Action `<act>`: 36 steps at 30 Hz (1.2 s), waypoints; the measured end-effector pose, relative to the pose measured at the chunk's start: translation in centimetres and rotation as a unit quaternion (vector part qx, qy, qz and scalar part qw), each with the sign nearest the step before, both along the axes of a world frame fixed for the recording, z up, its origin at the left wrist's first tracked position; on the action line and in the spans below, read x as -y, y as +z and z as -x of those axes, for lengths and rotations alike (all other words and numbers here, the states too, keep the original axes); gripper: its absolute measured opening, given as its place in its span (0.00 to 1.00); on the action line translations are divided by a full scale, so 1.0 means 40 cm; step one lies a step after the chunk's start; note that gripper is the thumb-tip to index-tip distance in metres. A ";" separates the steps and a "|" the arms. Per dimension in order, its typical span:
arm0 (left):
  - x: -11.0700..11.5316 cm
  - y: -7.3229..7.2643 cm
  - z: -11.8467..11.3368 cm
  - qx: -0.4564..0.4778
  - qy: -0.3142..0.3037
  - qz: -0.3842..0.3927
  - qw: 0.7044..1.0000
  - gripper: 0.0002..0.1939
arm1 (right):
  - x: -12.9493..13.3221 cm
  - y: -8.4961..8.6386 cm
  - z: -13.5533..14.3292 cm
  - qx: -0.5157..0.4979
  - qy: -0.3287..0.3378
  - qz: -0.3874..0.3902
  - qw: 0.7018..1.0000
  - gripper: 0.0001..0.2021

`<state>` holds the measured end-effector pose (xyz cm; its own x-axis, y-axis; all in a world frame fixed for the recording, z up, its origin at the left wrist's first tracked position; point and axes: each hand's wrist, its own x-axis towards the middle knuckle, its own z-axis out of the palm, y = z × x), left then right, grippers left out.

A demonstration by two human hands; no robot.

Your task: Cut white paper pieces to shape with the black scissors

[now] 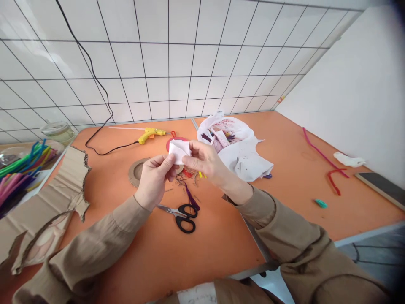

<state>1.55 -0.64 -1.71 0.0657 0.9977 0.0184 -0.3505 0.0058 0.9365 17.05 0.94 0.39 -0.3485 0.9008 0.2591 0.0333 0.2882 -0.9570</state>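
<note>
A small folded piece of white cloth is held up between my two hands over the middle of the table. My left hand pinches its lower left corner. From the right side, my right hand grips the same cloth between thumb and fingers. Just behind the cloth, a red round piece with a small loop shows in part. A cardboard ring lies beyond my left hand, partly covered by it. Below the hands are a purple tassel and scissors with black handles, their blades slightly apart.
On the orange table, a yellow glue gun trails a black cord. White plastic bag and white cloth lie behind my right hand. Torn cardboard and pipe cleaners are left; a phone-like dark slab lies right.
</note>
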 end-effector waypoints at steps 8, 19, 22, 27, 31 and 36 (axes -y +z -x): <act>0.006 0.002 -0.011 0.066 -0.001 0.056 0.996 0.24 | 0.008 -0.021 0.013 0.041 -0.053 -0.014 0.998 0.11; -0.002 -0.002 0.008 0.025 -0.045 0.022 0.998 0.19 | 0.008 -0.010 0.005 0.036 -0.062 -0.035 0.997 0.11; -0.003 -0.003 0.005 0.019 -0.032 0.008 0.999 0.18 | 0.008 -0.010 0.005 0.040 -0.051 -0.026 0.998 0.11; -0.004 -0.009 0.004 0.007 -0.038 -0.001 0.999 0.17 | 0.004 -0.010 0.005 0.046 -0.069 -0.023 0.996 0.10; -0.008 -0.012 0.007 -0.029 -0.046 -0.022 0.998 0.16 | -0.002 -0.010 0.003 0.038 -0.070 -0.036 0.996 0.10; -0.011 -0.008 0.010 -0.045 -0.039 -0.022 0.998 0.16 | -0.003 -0.011 0.000 0.038 -0.050 -0.043 0.997 0.10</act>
<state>1.16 -0.19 -2.03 0.1457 0.9880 0.0520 -0.2657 -0.0116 0.9640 17.06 1.08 -0.07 -0.2792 0.9075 0.3137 0.1372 0.3611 -0.9224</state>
